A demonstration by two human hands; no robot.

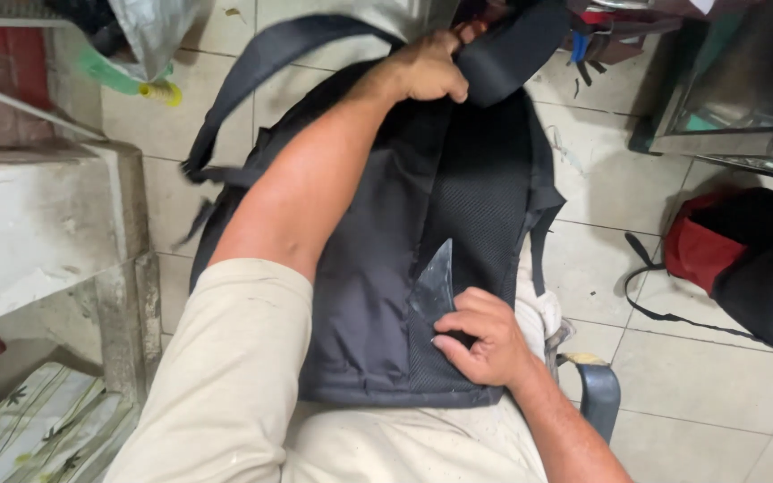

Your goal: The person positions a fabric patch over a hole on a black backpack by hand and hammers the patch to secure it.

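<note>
A black backpack [378, 268] lies back-side up across my lap, its mesh padding facing me and its straps hanging off the far end. My left hand [431, 67] is closed around the top of the backpack near the shoulder strap. My right hand [485, 335] presses on the lower mesh panel and pinches a thin, dark, pointed blade-like piece [436, 282] that stands up from the fabric.
A red and black bag [744, 259] lies on the tiled floor [682, 376] at the right. A pale concrete ledge [38, 224] stands at the left, with a patterned mat [29, 429] below it. A blue chair arm [597, 389] shows under my right wrist. Clutter sits along the far edge.
</note>
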